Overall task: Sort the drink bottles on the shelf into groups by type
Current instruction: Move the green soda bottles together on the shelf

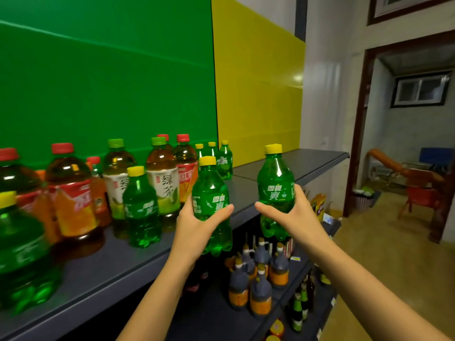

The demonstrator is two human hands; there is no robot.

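The dark grey shelf carries a mixed crowd at its left: red-capped tea bottles, green-capped tea bottles and yellow-capped green soda bottles. Just off its front edge, 2 more are held upright and apart. The left hand is wrapped round the left soda bottle, and the right hand round the right soda bottle.

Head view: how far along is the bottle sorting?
Done: a few green sodas stand grouped at the back of the shelf. In hand: the left hand grips one green soda bottle, the right hand a second green soda bottle, both held in front of the shelf. Left: red-capped teas, green-capped teas and a stray green soda stand mixed at the left.
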